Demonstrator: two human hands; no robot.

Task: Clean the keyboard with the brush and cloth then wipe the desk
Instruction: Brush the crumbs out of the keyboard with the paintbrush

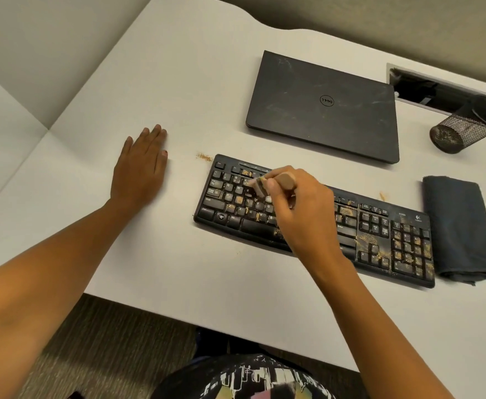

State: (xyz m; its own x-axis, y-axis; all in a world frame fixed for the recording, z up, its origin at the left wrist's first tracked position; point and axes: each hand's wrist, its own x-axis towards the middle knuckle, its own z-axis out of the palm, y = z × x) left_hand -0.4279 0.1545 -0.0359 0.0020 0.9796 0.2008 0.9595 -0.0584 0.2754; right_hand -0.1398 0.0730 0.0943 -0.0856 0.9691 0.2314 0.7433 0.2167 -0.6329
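Worktop (178,82): smooth, matte pale surface with a curved far edge.
Keyboard (380,234): black plastic, long and flat, lying slantwise on the near right part of the worktop. Tan crumbs are scattered over its keys, thickest on the number pad at the right end.
Brush (264,184): short, with a tan handle and pale bristles. Its tip is down on the upper left letter keys. Motion blur and the fingers hide most of its shape.
Right hand (302,208): curled round the brush handle, hovering over the middle of the keyboard and covering the keys beneath it.
Left hand (139,171): released and flat, palm down on the worktop, well left of the keyboard.
Cloth (460,228): dark blue-grey, soft and folded into a long pad, just beside the keyboard's right end.
Loose crumbs (204,157): a small tan heap on the worktop at the keyboard's far left corner.
Laptop (325,108): closed, with a dark scuffed lid, beyond the keyboard.
Mesh cup (460,128): black wire mesh, round, at the far right. Its inside is too dark to read.
Cable slot (426,87): a rectangular opening in the worktop, cut off by the right edge of the view.
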